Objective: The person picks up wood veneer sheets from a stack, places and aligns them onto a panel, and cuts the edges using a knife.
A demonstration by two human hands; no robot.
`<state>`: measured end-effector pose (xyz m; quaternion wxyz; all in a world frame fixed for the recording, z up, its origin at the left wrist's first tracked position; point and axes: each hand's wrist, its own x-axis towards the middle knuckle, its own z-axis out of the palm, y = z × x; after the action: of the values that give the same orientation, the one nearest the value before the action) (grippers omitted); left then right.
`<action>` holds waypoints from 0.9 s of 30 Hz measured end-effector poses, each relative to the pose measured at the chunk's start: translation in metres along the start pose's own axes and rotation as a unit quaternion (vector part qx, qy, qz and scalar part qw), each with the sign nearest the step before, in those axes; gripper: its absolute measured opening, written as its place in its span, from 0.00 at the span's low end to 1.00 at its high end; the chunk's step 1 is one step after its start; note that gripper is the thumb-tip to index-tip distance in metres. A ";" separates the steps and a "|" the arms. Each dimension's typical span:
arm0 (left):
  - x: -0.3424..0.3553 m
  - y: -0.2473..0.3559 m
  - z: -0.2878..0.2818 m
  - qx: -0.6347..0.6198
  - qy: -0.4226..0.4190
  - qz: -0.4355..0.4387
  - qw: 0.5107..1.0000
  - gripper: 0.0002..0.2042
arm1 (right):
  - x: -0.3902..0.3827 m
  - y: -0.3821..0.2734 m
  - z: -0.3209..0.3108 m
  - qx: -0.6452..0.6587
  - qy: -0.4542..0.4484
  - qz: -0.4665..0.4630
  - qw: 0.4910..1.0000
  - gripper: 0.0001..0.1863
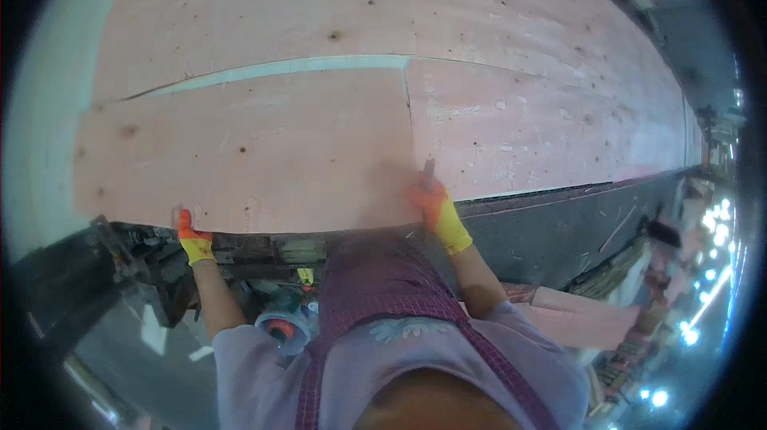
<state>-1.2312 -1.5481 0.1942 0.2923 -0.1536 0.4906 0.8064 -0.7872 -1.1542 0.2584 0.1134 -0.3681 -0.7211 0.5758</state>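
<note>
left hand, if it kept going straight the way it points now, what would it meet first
The near-left sheet: the left hand is already at its near edge. Whether it would pass over or under is unclear.

A dark-sided worktop (pixel 551 230) is stretching past the right grip (pixel 438 210), carrying a pale layer (pixel 48 134) that is showing beyond the left grip (pixel 194 237). Over it, knotted pinkish sheets are lying: a near sheet (pixel 264 150) at both grips, others rightward and ahead.
</note>
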 end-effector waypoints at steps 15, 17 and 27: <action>0.032 -0.104 -0.013 0.005 0.069 -0.061 0.996 0.16 | 0.033 0.048 -0.033 0.129 0.071 0.197 0.969 0.18; 0.027 -0.108 -0.003 -0.002 0.061 -0.057 0.996 0.17 | 0.031 0.072 -0.027 0.116 0.086 0.183 0.972 0.18; 0.052 -0.118 -0.051 0.164 0.217 -0.046 0.961 0.17 | 0.037 0.124 -0.009 0.072 0.078 0.138 0.985 0.19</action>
<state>-1.2002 -1.5350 0.0600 0.2368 -0.2975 0.6600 0.6479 -0.7584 -1.1145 0.1378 0.1147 -0.4990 -0.6091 0.6057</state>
